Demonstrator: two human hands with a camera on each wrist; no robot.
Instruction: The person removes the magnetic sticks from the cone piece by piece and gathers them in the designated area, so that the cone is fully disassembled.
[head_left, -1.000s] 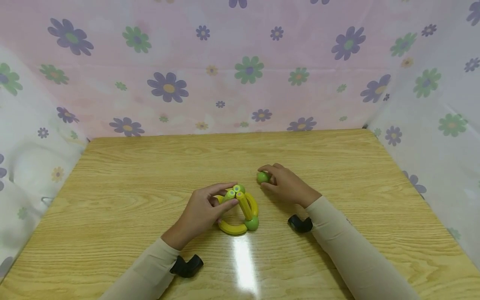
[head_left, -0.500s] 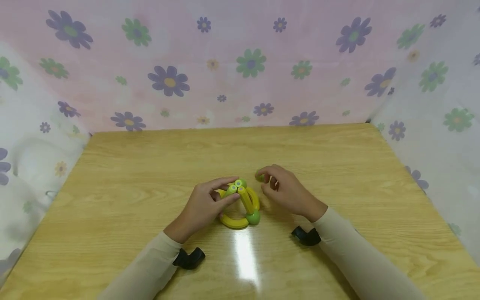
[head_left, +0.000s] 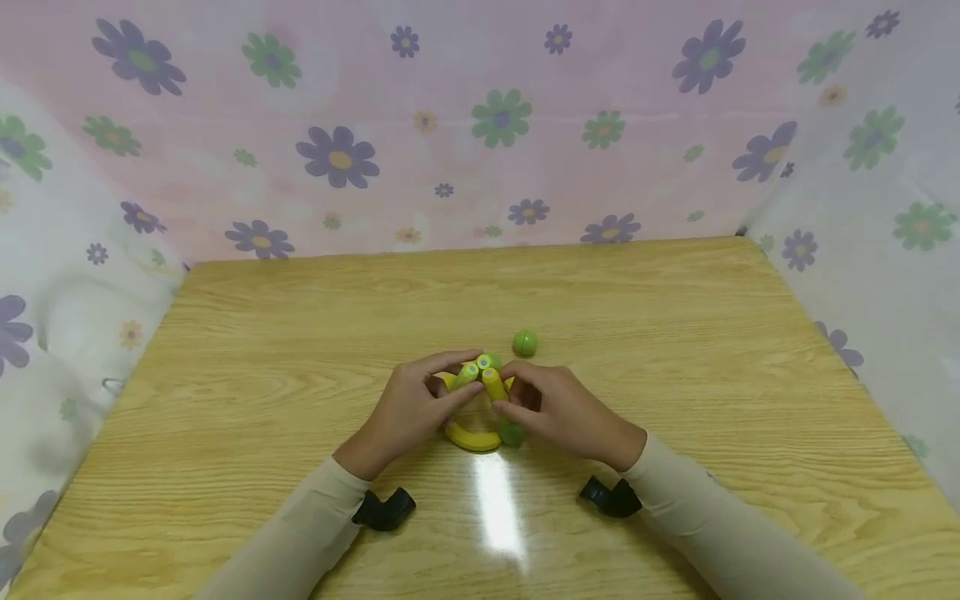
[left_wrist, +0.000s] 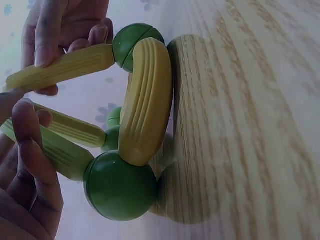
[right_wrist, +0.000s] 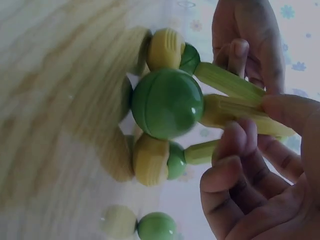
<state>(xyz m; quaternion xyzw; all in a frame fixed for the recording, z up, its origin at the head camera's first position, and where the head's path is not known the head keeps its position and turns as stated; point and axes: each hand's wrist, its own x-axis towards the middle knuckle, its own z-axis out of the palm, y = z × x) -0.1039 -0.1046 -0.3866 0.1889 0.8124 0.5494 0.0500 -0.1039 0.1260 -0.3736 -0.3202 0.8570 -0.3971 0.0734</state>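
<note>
A toy frame of magnetic sticks and green balls stands on the table. Curved yellow sticks [head_left: 471, 437] join green balls [left_wrist: 122, 186] in a ring at its base. From the balls, straight sticks lean inward so that their tops come together. My left hand [head_left: 405, 404] holds the tops from the left, thumb and fingers about the light green stick [left_wrist: 62, 150]. On the other side, my right hand [head_left: 573, 408] pinches the straight yellow stick [right_wrist: 235, 111] between thumb and fingers. Its fingers partly cover the right side of the frame in the head view.
A loose green ball [head_left: 525, 342] lies on the wooden table [head_left: 315, 317] just behind the frame. Flowered cloth [head_left: 420, 167] walls the table at the back and sides. Black curved pieces [head_left: 384, 510] sit at both wrists.
My right hand has let go of the loose green ball and moved toward me to the frame, where it now pinches the yellow stick. The left hand keeps its hold.
</note>
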